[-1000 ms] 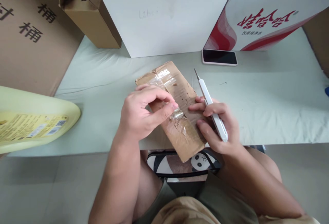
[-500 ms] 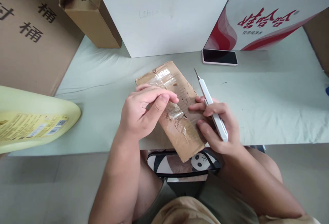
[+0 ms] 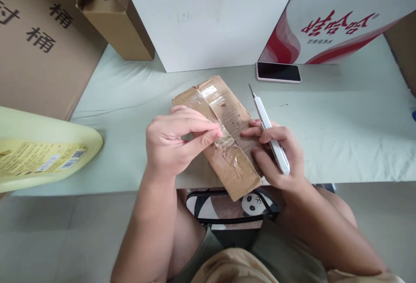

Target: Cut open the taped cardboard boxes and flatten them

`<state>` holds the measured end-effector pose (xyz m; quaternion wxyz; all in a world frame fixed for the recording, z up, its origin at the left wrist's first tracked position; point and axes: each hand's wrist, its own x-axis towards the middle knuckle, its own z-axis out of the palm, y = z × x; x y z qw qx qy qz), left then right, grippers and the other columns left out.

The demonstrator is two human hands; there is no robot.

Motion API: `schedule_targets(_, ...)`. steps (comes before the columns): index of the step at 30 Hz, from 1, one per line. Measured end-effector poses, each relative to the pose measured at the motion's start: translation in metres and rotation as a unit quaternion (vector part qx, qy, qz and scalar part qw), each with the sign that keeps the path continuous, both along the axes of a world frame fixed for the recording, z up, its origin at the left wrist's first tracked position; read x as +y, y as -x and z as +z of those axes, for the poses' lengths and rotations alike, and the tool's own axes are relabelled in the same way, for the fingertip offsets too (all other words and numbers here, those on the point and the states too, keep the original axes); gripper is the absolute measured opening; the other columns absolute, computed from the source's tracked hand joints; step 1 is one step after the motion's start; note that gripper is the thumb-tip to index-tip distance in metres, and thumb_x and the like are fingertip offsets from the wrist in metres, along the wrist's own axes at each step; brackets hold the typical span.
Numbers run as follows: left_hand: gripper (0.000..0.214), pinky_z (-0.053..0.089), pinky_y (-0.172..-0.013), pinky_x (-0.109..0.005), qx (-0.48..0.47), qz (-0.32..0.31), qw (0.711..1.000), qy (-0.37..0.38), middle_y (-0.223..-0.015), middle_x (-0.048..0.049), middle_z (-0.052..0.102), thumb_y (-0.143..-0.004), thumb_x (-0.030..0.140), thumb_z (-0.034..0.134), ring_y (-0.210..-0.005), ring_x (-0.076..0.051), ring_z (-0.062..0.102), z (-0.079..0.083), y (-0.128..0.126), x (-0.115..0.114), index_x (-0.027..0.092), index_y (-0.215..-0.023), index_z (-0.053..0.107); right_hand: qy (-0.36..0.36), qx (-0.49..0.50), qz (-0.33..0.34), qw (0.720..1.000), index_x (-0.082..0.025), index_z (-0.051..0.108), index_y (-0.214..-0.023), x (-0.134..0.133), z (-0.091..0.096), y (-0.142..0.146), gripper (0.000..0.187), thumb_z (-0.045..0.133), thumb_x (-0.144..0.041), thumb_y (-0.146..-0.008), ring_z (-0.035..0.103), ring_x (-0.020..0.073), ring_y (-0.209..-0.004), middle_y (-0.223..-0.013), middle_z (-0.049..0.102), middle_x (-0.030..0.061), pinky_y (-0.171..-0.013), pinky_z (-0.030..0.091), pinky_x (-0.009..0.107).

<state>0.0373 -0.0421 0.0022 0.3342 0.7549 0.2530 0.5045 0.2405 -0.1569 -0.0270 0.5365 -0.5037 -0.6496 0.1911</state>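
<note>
The box [image 3: 235, 129] is lying aslant on the table [image 3: 351, 135], its nearest corner jutting past the near edge above the person's lap. Pulling hard at the tape [image 3: 224, 141] could be risky here: a sudden tear might jerk the box round or tip it off, since the right fingers seem to be steadying only one side. The tape, looking crinkled and split, might also be coming away in scraps, or be taking cardboard with it. The knife [image 3: 264, 116] is adding a hazard: its blade [image 3: 251, 90] is sticking out, pointing away from the person, and a slip of the right hand [image 3: 290, 148] could be swinging it toward the left.

The box is sitting between both hands. The left hand [image 3: 177, 140] is reaching over its left side, thumb and forefinger pinching together above the tape; whether they are gripping a strip, I cannot tell. The right hand is grasping the knife while its fingertips are resting against the box's right side.

Farther out, a phone [image 3: 278, 72] is lying before a red-and-white carton [image 3: 338, 27], and a yellow jug [image 3: 48, 148] is standing or lying at far left.
</note>
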Motion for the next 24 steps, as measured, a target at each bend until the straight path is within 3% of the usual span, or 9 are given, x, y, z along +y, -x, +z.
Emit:
schedule_targets(4, 0.032, 0.060, -0.068, -0.040, -0.006, 0.038, 0.999, 0.027, -0.065, 0.0005, 0.076, -0.090, 0.055, 0.080, -0.062, -0.019, 0.072, -0.001, 0.001, -0.004, 0.029, -0.070, 0.078, 0.007, -0.001, -0.007, 1.000, -0.029, 0.053, -0.104, 0.005, 0.000, -0.006, 0.035, 0.062, -0.002, -0.083, 0.072, 0.0253, -0.126, -0.111, 0.081, 0.0028, -0.114, 0.057, 0.054)
schedule_targets(8, 0.028, 0.061, -0.062, -0.032, -0.083, 0.046, 0.994, 0.062, -0.075, 0.0004, 0.080, -0.103, 0.046, 0.067, -0.068, -0.016, 0.075, -0.001, 0.001, -0.006, 0.031, -0.087, 0.084, 0.008, -0.002, -0.001, 1.000, -0.029, 0.053, -0.102, 0.008, 0.002, -0.010, 0.034, 0.061, -0.002, -0.083, 0.073, 0.0246, -0.125, -0.110, 0.081, 0.0024, -0.111, 0.059, 0.052)
schedule_targets(10, 0.023, 0.060, -0.059, -0.030, -0.116, 0.048, 0.990, 0.072, -0.075, 0.0020, 0.080, -0.103, 0.042, 0.068, -0.066, -0.014, 0.075, -0.002, 0.001, -0.004, 0.033, -0.090, 0.085, 0.005, -0.007, 0.005, 1.000, -0.029, 0.054, -0.102, 0.008, 0.003, -0.009, 0.034, 0.062, -0.002, -0.082, 0.072, 0.0247, -0.125, -0.111, 0.081, 0.0028, -0.111, 0.059, 0.052)
schedule_targets(14, 0.007, 0.061, -0.059, -0.030, -0.145, 0.106, 0.981, 0.074, -0.078, 0.0032, 0.083, -0.088, 0.042, 0.087, -0.063, -0.014, 0.075, -0.009, 0.000, 0.004, 0.035, -0.091, 0.087, -0.008, -0.026, 0.023, 0.999, -0.028, 0.055, -0.101, 0.008, 0.003, -0.005, 0.034, 0.060, -0.001, -0.081, 0.071, 0.0251, -0.125, -0.110, 0.081, 0.0029, -0.108, 0.060, 0.051)
schedule_targets(18, 0.018, 0.062, -0.054, -0.035, -0.186, 0.171, 0.965, 0.071, -0.076, 0.0045, 0.083, -0.071, 0.044, 0.098, -0.059, -0.017, 0.075, -0.013, -0.004, 0.009, 0.036, -0.081, 0.085, -0.014, -0.027, 0.021, 0.999, -0.029, 0.053, -0.100, 0.009, 0.003, -0.002, 0.033, 0.058, -0.002, -0.081, 0.071, 0.0252, -0.123, -0.108, 0.080, 0.0026, -0.105, 0.061, 0.051)
schedule_targets(21, 0.014, 0.049, -0.041, -0.032, -0.186, 0.176, 0.964, 0.072, -0.076, 0.0039, 0.083, -0.077, 0.047, 0.094, -0.053, -0.016, 0.073, -0.011, -0.008, 0.007, 0.037, -0.081, 0.085, -0.018, -0.028, 0.026, 0.999, -0.029, 0.052, -0.100, 0.008, 0.003, -0.003, 0.035, 0.058, -0.001, -0.080, 0.072, 0.0251, -0.124, -0.109, 0.080, 0.0031, -0.105, 0.060, 0.050)
schedule_targets(24, 0.020, 0.041, -0.039, -0.031, -0.160, 0.162, 0.970, 0.088, -0.076, 0.0019, 0.082, -0.090, 0.054, 0.082, -0.054, -0.016, 0.073, -0.008, -0.009, 0.003, 0.035, -0.083, 0.084, -0.019, -0.028, 0.027, 0.999, -0.029, 0.050, -0.101, 0.007, 0.002, -0.003, 0.035, 0.057, -0.001, -0.080, 0.071, 0.0253, -0.125, -0.110, 0.079, 0.0038, -0.106, 0.060, 0.052)
